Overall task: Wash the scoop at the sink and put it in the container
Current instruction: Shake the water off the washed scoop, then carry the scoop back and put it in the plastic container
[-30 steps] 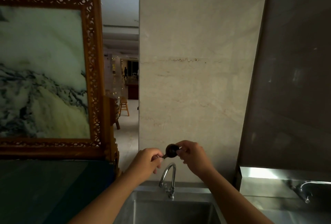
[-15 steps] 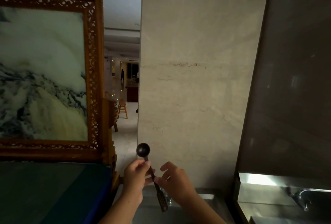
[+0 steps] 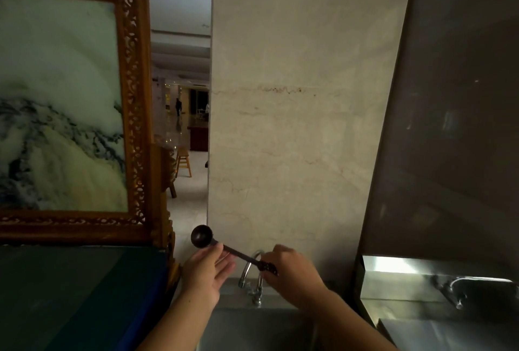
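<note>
The right hand (image 3: 292,272) is closed around the handle end of the scoop (image 3: 224,249), fingers curled over it and pinching it firmly. The left hand (image 3: 206,273) is open, palm up and fingers spread, with the fingertips touching the handle just below the bowl; it steadies rather than grips. Held between the two, the scoop slants in the air, its round dark bowl up and to the left, its handle running down to the right.

Directly behind and below the hands stands the curved tap (image 3: 250,277), at the back edge of the steel sink (image 3: 252,328). No water can be seen running. No container is visible.

The scoop looks small, dark and rigid, probably wood or dark metal, and light enough for one hand. Once wet it is likely to be slippery, so the flattened handle end is the sensible place to hold, leaving the bowl free to be rubbed clean.

Left of the sink is a dark counter (image 3: 70,294), with a carved wooden frame (image 3: 134,97) standing along its back edge.
</note>
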`<action>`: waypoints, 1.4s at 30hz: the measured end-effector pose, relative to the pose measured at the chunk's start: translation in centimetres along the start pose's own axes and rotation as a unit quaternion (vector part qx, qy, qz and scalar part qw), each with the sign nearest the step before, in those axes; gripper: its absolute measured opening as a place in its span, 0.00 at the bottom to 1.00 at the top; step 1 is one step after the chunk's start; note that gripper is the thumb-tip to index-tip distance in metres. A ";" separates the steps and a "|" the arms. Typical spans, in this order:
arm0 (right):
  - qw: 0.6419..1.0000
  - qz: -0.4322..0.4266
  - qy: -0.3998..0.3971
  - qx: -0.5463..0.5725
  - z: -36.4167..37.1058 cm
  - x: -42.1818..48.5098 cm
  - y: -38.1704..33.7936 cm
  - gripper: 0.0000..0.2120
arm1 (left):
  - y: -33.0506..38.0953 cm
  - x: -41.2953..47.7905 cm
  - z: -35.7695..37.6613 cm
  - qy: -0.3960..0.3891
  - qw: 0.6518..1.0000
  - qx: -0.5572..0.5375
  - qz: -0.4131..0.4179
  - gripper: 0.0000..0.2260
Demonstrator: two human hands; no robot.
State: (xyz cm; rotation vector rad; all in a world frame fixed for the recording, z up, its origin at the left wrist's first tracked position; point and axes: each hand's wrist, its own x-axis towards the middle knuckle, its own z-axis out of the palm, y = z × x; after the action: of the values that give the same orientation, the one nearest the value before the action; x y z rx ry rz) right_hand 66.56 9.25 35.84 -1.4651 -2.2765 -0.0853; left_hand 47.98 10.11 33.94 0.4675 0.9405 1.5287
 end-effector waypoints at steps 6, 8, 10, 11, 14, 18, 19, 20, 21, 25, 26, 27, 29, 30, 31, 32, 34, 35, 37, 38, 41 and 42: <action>0.999 -0.023 0.025 -0.042 -0.9 -0.6 0.3 0.11 | -1.2 -0.7 0.7 0.023 0.999 -0.025 -0.023 0.04; 0.999 -0.022 0.015 -0.047 -0.9 -0.9 0.3 0.11 | -1.6 -0.8 0.7 0.035 0.999 -0.022 -0.023 0.03; 0.999 -0.025 0.009 -0.047 -0.6 -1.1 0.3 0.11 | -1.9 -0.9 0.3 0.045 0.999 -0.019 -0.017 0.02; 0.999 -0.028 0.006 -0.045 -0.4 -1.0 0.1 0.11 | -1.9 -1.0 0.0 0.050 0.998 -0.019 -0.013 0.03; 0.998 -0.045 0.009 -0.039 0.5 -0.2 -1.3 0.13 | -1.1 -1.4 -1.6 0.075 0.997 -0.026 0.007 0.03; 0.995 -0.099 0.025 0.008 3.5 1.3 -5.7 0.16 | 1.5 -2.2 -6.3 0.128 0.990 -0.052 0.024 0.02; 0.992 -0.118 0.028 0.020 4.4 1.5 -7.0 0.15 | 2.1 -2.4 -7.6 0.142 0.988 -0.057 0.029 0.03; 0.989 -0.140 0.027 0.034 5.4 1.8 -8.6 0.15 | 2.9 -2.6 -9.3 0.163 0.984 -0.065 0.038 0.04; 0.986 -0.160 0.024 0.043 6.3 1.9 -10.0 0.15 | 3.4 -2.9 -10.8 0.184 0.979 -0.073 0.045 0.04; 0.970 -0.232 -0.010 0.074 10.4 1.7 -16.1 0.12 | 4.5 -5.0 -17.6 0.265 0.958 -0.086 0.073 0.06; 0.964 -0.251 -0.019 0.085 11.3 1.6 -17.6 0.11 | 4.6 -5.6 -19.3 0.284 0.951 -0.092 0.079 0.06; 0.958 -0.270 -0.024 0.097 12.2 1.6 -19.2 0.10 | 4.8 -6.4 -20.9 0.301 0.944 -0.102 0.087 0.06; 0.945 -0.303 -0.026 0.119 13.9 1.3 -22.5 0.08 | 5.2 -8.3 -23.8 0.344 0.924 -0.126 0.105 0.06; 0.939 -0.319 -0.035 0.125 14.6 0.8 -24.1 0.08 | 5.2 -9.4 -25.2 0.372 0.912 -0.134 0.110 0.05; 0.931 -0.338 -0.047 0.131 15.2 0.1 -25.6 0.08 | 5.0 -10.6 -26.4 0.397 0.900 -0.140 0.113 0.04; 0.919 -0.364 -0.058 0.140 15.9 -0.7 -27.3 0.07 | 4.7 -12.3 -27.8 0.422 0.886 -0.148 0.120 0.04; 0.899 -0.398 -0.076 0.169 16.9 -2.5 -29.9 0.07 | 4.1 -15.5 -29.6 0.453 0.866 -0.153 0.144 0.06; 0.885 -0.414 -0.090 0.194 17.3 -3.7 -31.3 0.08 | 3.7 -17.3 -30.6 0.474 0.850 -0.159 0.164 0.07; 0.859 -0.441 -0.108 0.237 18.2 -6.0 -33.5 0.08 | 2.9 -20.7 -32.1 0.509 0.819 -0.177 0.195 0.08; 0.842 -0.459 -0.120 0.255 18.7 -7.5 -34.7 0.07 | 2.4 -22.8 -32.8 0.528 0.802 -0.189 0.206 0.07; 0.800 -0.502 -0.159 0.288 19.6 -11.5 -37.3 0.04 | 0.4 -28.2 -34.5 0.553 0.773 -0.217 0.224 0.03; 0.786 -0.515 -0.169 0.297 19.7 -12.9 -38.1 0.03 | -0.3 -30.0 -34.9 0.559 0.764 -0.226 0.231 0.03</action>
State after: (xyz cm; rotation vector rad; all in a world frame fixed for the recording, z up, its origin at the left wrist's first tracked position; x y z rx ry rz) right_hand 31.26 -13.07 19.71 0.1881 -2.7328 0.5631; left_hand 27.86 -28.74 19.81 -0.7465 1.3110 2.4677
